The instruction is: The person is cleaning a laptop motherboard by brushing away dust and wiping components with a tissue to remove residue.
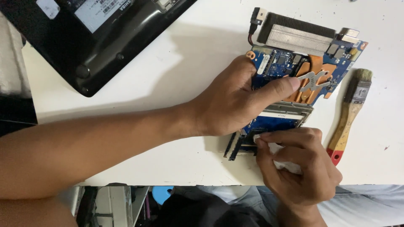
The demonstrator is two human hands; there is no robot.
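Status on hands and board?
Left hand pins board. Right hand wipes its near edge with white cloth. Brush lies right, apart.

You look down on a white desk [168,71], evenly lit, with soft shadows and a few small specks on its surface. Below its near edge, you see a strip of dim clutter: pale frames [111,201], something round and blue [162,193], dark cloth [202,208].
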